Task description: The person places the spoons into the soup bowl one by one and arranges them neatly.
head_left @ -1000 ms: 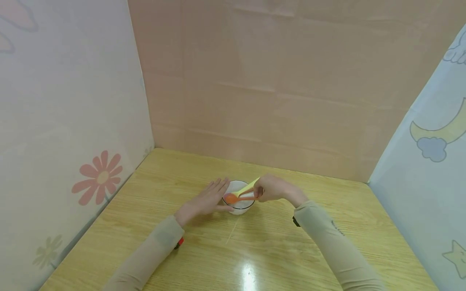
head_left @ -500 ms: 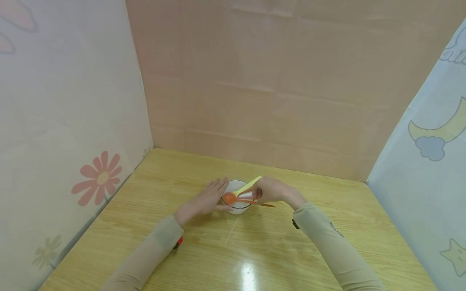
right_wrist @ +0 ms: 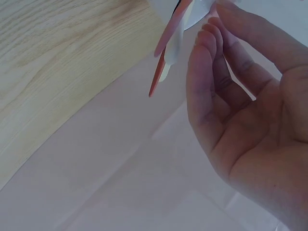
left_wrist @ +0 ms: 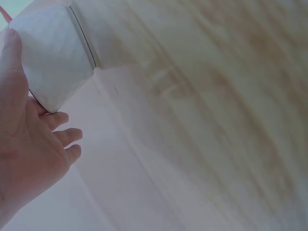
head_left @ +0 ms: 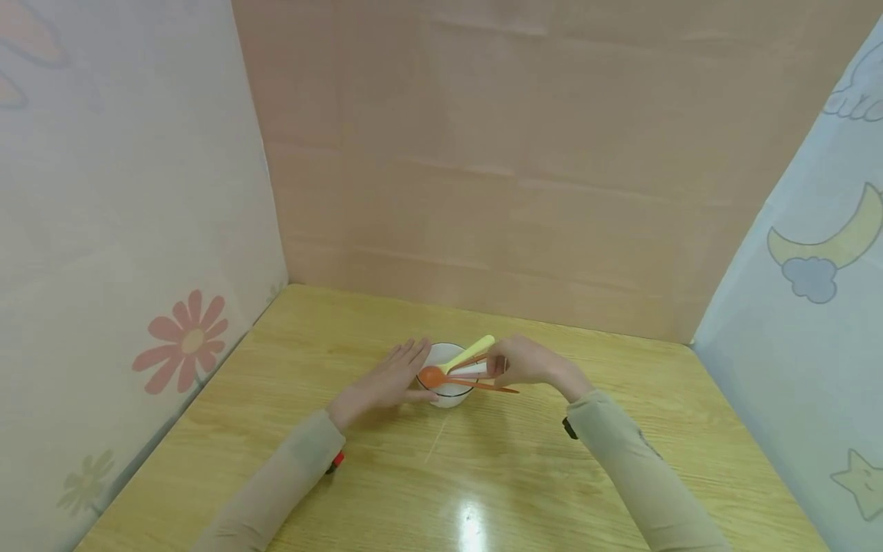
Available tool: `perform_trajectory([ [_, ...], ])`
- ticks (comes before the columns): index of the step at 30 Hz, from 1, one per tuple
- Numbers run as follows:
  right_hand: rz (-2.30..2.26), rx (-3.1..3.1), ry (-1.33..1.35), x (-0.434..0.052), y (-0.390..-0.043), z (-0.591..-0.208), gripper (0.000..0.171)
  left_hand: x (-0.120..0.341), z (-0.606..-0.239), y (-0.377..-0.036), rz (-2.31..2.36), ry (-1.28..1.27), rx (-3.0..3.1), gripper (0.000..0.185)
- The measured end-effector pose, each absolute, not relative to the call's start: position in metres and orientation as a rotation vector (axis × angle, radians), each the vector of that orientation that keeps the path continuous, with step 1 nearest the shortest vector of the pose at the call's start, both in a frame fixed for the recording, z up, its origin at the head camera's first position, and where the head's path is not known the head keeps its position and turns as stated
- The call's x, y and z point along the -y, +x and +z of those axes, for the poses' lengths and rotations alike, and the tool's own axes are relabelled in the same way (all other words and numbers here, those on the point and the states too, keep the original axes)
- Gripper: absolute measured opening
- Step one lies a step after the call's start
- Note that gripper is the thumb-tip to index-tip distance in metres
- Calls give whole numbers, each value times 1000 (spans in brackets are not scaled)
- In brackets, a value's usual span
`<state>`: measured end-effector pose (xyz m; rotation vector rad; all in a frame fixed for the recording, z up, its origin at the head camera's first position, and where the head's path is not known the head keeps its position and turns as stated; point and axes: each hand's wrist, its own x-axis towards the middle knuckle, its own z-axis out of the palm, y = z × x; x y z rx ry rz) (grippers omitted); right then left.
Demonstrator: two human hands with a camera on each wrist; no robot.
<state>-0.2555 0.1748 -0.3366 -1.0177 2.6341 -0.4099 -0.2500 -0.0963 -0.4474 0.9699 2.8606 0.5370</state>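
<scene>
A white bowl point(head_left: 451, 397) with a dark rim stands on the table, steadied by my left hand point(head_left: 389, 379); thumb and fingers lie on opposite sides of its wall. In the left wrist view the bowl point(left_wrist: 55, 53) fills the space by the thumb. An orange spoon point(head_left: 433, 376) lies across the bowl, its handle past the right rim. Beside it rest a yellow handle point(head_left: 476, 349) and a thin orange-brown one point(head_left: 469, 361). My right hand point(head_left: 520, 362) pinches a pale, whitish-pink spoon handle point(head_left: 472, 370) at the bowl's right; its far end is hidden.
The wooden table point(head_left: 386, 475) runs to a pinkish-brown back sheet point(head_left: 448, 192). Patterned cloth walls stand left point(head_left: 103, 230) and right point(head_left: 779, 322).
My right hand has released the orange spoon's handle, which now shows past the rim, and has shifted slightly right. More of the pale handle shows. My left hand stays at the bowl.
</scene>
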Motion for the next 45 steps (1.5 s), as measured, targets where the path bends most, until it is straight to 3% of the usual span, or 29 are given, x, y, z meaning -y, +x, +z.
perform_trajectory([
  [32, -679, -2734, -975, -236, -240, -365, 9, 114, -453, -251, 585, 936, -2876, 101],
  [45, -592, -2825, -855, -246, -225, -383, 39, 128, -453, -247, 650, 883, -2925, 102],
])
